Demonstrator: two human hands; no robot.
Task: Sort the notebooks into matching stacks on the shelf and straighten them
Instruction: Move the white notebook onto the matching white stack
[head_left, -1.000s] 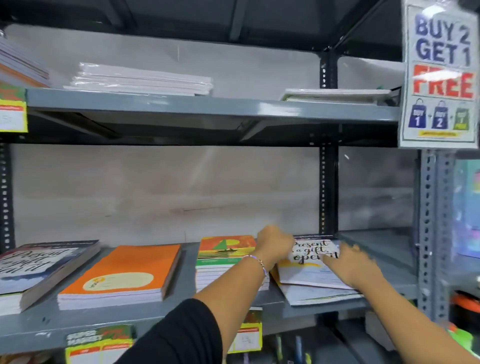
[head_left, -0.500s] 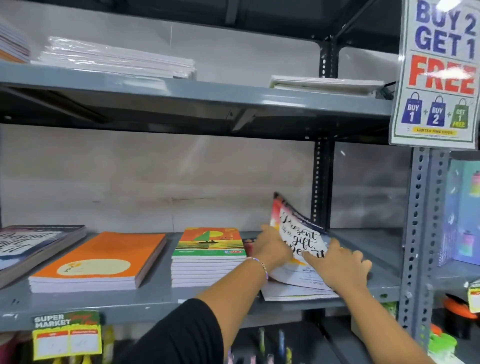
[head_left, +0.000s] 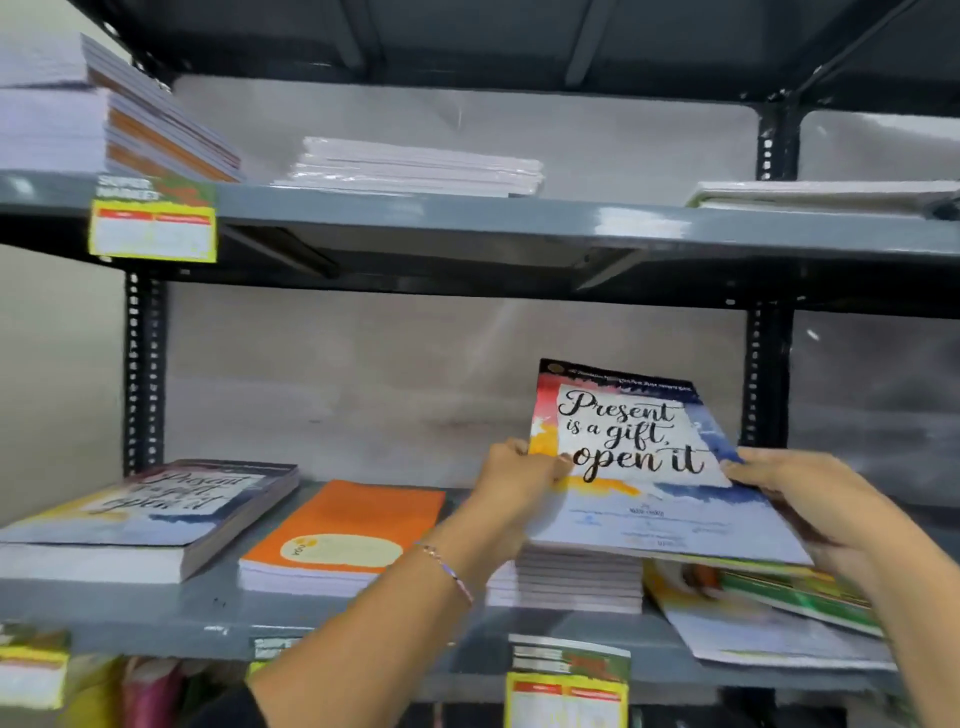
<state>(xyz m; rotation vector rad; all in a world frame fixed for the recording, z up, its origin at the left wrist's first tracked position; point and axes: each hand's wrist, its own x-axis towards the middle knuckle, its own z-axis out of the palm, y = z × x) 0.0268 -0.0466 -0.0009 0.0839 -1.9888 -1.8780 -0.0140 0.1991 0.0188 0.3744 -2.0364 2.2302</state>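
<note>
A notebook with "Present is a gift, open it" on its cover (head_left: 639, 462) is held up off the grey middle shelf (head_left: 363, 618), its far edge tilted upward. My left hand (head_left: 519, 483) grips its left edge and my right hand (head_left: 810, 499) grips its right edge. It hovers over a stack of notebooks (head_left: 576, 582) whose cover is hidden. Under its right side lie a green-edged notebook (head_left: 800, 592) and a pale notebook (head_left: 769, 639), both askew. To the left sit an orange stack (head_left: 343, 535) and a matching "Present" stack (head_left: 145, 514).
The upper shelf (head_left: 467, 218) carries several white and orange-edged stacks. Black perforated uprights (head_left: 766, 374) stand at the back. Yellow price tags (head_left: 566, 686) hang from the shelf fronts. The pale notebook sticks out past the shelf's front edge.
Both hands have lifted the "Present" notebook off the right-hand pile and carried it left, over the neighbouring stack. The camera has moved closer and tilted up.
</note>
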